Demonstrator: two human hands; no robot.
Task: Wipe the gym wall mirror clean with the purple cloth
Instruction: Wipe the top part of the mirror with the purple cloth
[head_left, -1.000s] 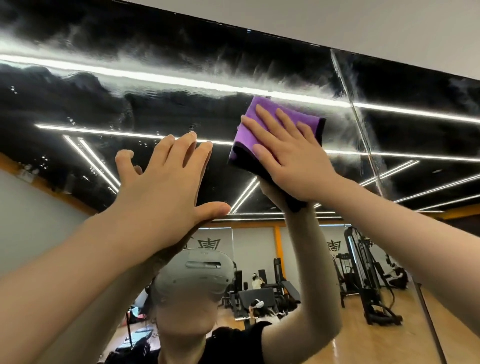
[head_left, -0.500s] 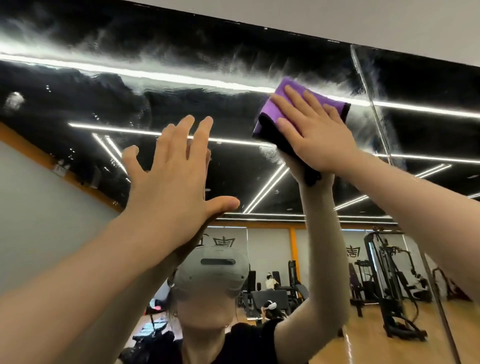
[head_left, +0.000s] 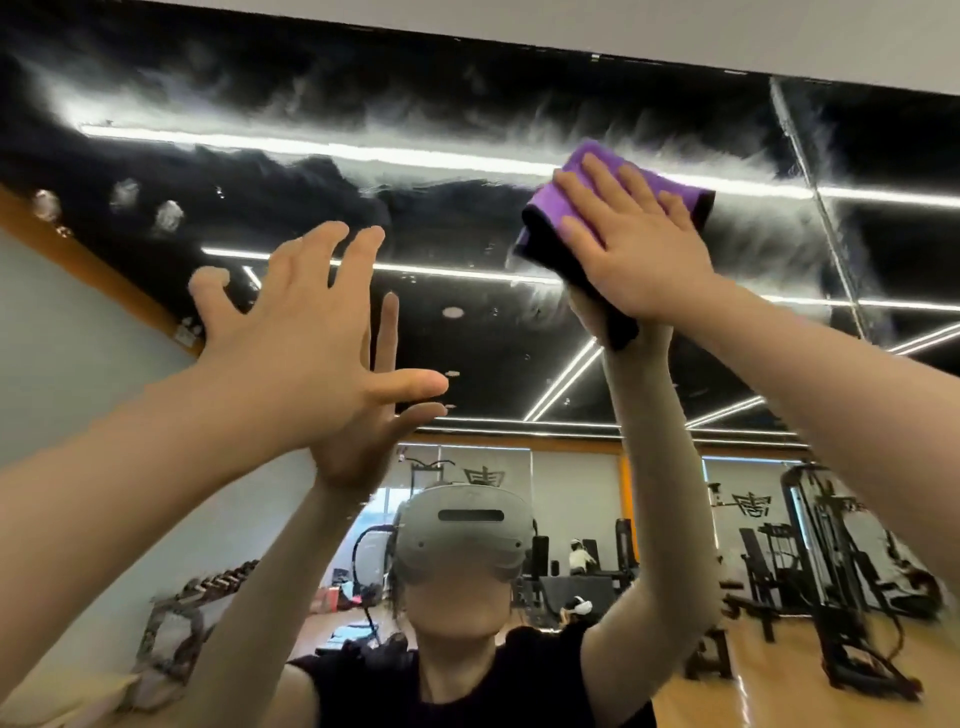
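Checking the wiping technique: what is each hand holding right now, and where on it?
Right hand presses flat on the middle of the folded purple cloth against the mirror. Left hand holds nothing, fingers spread.

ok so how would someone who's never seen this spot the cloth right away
Find the big wall mirror, then the hazy white smear band running along its top. At that band's right end, the right hand presses a folded purple cloth flat against the glass. It is the only purple thing, dark-edged.
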